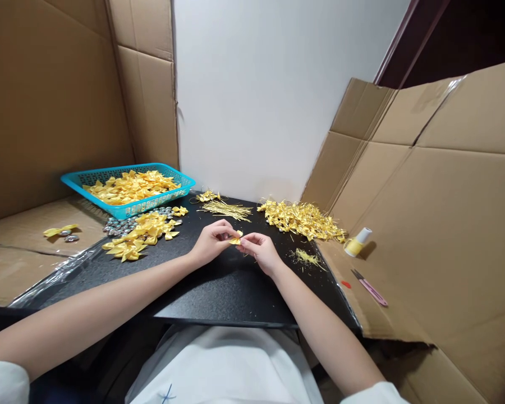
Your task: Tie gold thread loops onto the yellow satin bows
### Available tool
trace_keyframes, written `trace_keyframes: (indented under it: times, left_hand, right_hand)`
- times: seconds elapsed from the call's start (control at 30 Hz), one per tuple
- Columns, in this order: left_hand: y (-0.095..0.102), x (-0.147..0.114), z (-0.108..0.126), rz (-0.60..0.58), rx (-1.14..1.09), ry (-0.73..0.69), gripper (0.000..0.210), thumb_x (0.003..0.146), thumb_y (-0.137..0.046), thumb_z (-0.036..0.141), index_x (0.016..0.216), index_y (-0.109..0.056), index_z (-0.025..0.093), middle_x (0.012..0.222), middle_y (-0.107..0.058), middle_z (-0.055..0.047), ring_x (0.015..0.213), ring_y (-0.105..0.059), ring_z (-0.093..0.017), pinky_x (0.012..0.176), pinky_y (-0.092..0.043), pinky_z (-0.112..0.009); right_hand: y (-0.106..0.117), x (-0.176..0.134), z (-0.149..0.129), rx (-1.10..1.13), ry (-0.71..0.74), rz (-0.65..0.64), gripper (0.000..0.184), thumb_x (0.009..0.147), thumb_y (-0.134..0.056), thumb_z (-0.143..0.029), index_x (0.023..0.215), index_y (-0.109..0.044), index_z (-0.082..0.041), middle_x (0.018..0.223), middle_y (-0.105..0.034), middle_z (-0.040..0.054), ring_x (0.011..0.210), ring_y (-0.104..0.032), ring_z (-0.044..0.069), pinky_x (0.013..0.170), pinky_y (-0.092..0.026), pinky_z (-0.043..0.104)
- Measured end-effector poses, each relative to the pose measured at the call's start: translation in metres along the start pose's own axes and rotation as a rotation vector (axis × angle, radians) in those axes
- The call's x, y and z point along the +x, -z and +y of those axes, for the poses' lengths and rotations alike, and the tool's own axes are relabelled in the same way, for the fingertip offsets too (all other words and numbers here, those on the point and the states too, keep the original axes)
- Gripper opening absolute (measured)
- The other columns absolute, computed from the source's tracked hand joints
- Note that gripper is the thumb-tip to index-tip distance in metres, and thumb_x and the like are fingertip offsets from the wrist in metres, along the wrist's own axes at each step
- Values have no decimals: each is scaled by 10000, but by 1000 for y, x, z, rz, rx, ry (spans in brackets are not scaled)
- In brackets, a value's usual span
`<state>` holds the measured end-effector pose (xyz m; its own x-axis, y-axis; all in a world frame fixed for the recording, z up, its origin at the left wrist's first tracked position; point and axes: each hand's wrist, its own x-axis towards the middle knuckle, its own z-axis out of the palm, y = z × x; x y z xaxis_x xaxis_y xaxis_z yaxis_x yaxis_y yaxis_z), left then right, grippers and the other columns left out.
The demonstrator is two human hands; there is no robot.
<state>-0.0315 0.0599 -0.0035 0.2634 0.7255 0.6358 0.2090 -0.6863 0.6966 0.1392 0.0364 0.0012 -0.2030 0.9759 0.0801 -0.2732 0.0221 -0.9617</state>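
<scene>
A small yellow ribbon bow [235, 240] is pinched between my two hands above the middle of the black table. My left hand [214, 241] grips its left side with thumb and fingers. On the other side, my right hand [258, 249] is closed at the bow's right edge; a thin strand seems to hang below those fingertips. Just beyond the hands lies a bundle of cut gold ties [227, 210]. Loose yellow bows [147, 230] are heaped to the left, beside silvery round pieces [120, 225]. A pile of bows with gold tie ends [298, 217] lies to the right.
A blue plastic basket [126, 211] full of yellow bows stands at the back left. On the right cardboard are a yellow thread spool [357, 244] and pink-handled snips [372, 289]. Thread scraps [307, 258] lie near the right edge. Cardboard walls [446, 196] flank the table.
</scene>
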Motion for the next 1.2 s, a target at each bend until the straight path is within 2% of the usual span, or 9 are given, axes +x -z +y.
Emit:
trace_keyframes:
  times: [0.17,0.33,0.53,0.6,0.7,0.77,0.83,1.03,1.2]
  left_hand:
    - [0,1,1,9,36,-10,175,736,-697,343,795,-748,187,771,-543,-11,600,-469,-94,499,-372,-202]
    - [3,0,3,79,153,-27,129,754,-671,271,816,-753,193,641,-501,23,539,-428,-87,509,-343,-208]
    - [3,-1,7,1,234,-58,89,741,-669,233,766,-752,213,590,-533,24,542,-448,-90,534,-340,-205]
    - [0,0,9,6,95,42,169,729,-690,273,878,-740,210,625,-567,20,557,-478,-95,548,-377,-203]
    - [-5,0,10,91,-277,381,373,711,-711,380,1024,-674,180,744,-627,-11,606,-555,-120,561,-455,-230]
    - [-9,0,11,64,-515,584,409,673,-743,423,967,-675,147,794,-648,-43,660,-587,-138,592,-496,-256]
    - [-12,0,12,-1,-648,665,400,613,-797,408,876,-696,124,779,-651,-49,692,-584,-132,634,-504,-252]
    - [-13,1,14,16,-668,659,385,530,-851,380,814,-747,143,726,-657,-23,676,-539,-98,618,-431,-199]
    - [-10,0,16,29,-441,512,327,600,-807,388,809,-762,140,725,-692,-36,645,-524,-121,639,-410,-245]
  right_hand:
    - [0,-1,-1,39,10,-10,376,468,-863,-406,689,-675,-166,710,-711,3,663,-685,155,810,-538,347]
    - [0,-3,-3,40,-30,-45,372,507,-852,-409,712,-653,-171,763,-723,21,692,-705,174,735,-542,322]
    - [-1,-1,2,5,-38,-3,379,471,-858,-405,693,-679,-155,711,-712,19,650,-686,148,764,-537,318]
    - [-1,1,4,15,20,35,377,458,-859,-407,675,-680,-157,688,-707,12,646,-679,149,799,-534,335]
    - [-1,3,6,-4,141,96,347,489,-840,-412,674,-676,-169,685,-712,13,660,-680,166,808,-535,353]
    - [-1,4,7,-61,216,119,318,519,-825,-410,673,-675,-176,680,-715,17,671,-682,179,791,-539,354]
    - [-1,4,8,-122,264,104,294,553,-807,-411,678,-674,-180,672,-716,22,680,-685,191,780,-542,357]
    - [2,6,13,-238,338,61,244,626,-760,-406,703,-681,-188,763,-724,42,754,-690,210,797,-546,373]
    - [6,6,7,-289,525,92,133,674,-740,-331,699,-702,-206,1019,-683,68,964,-648,211,853,-529,350]
